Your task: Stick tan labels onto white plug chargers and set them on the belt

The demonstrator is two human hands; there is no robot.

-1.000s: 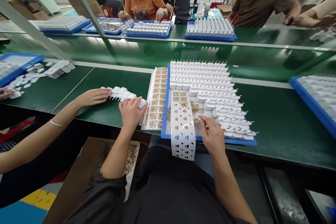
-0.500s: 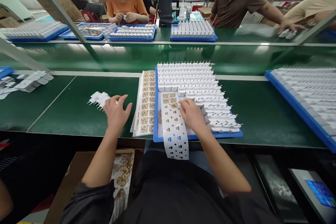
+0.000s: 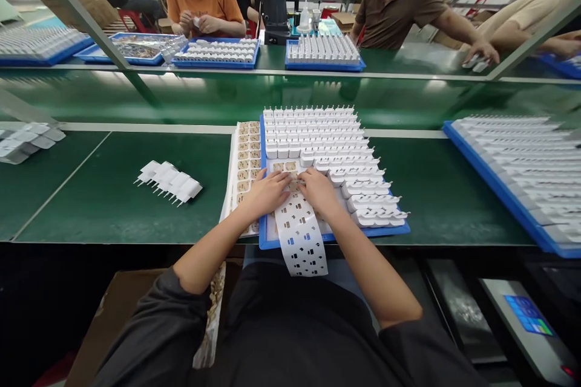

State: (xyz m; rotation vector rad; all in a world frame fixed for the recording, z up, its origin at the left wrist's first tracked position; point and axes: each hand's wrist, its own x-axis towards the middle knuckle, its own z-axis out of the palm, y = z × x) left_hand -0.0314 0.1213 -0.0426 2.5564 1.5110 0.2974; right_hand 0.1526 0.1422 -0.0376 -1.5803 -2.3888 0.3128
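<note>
The left hand [image 3: 271, 192] and right hand [image 3: 319, 192] (grips not discernible) met over the perforated sheet [image 3: 299, 234], best held flat far side.

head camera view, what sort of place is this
Most likely a factory assembly line: a blue tray on the long green workbench holds close rows of matching white pieces, and on the far side a person in an orange shirt is behind a second tray of white pieces.
</note>
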